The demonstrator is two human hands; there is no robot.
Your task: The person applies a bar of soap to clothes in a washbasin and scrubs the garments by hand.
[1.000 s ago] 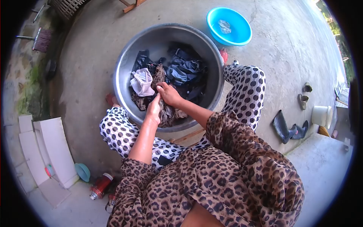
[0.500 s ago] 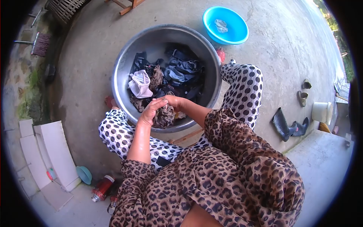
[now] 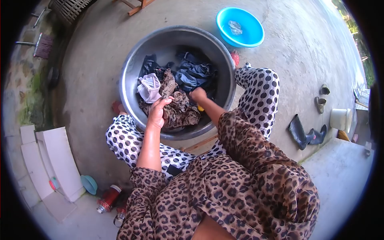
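A large metal basin (image 3: 127,76) stands between my knees with wet clothes inside. My left hand (image 3: 157,111) is closed on the edge of a brown leopard-print garment (image 3: 182,114), which lies bunched near the basin's close side. On the garment's right side, my right hand (image 3: 198,95) is curled closed beside the dark clothes (image 3: 194,74); whatever its fingers hold is hidden. A pale pink piece of clothing (image 3: 149,88) rests left of the leopard-print cloth. Something small and yellow (image 3: 200,108) shows under my right wrist.
A blue plastic basin (image 3: 250,30) with a small pale cloth stands beyond, on the right. Rubber boots (image 3: 308,134), shoes (image 3: 321,104) and a white bucket (image 3: 341,119) are at right. Red thermos flasks (image 3: 109,199) and a green bowl (image 3: 89,184) lie lower left.
My hands have come apart: the right moved forward and right, the left stayed near the cloth. The leopard-print garment, bunched between both hands before, now lies more spread out in the basin.
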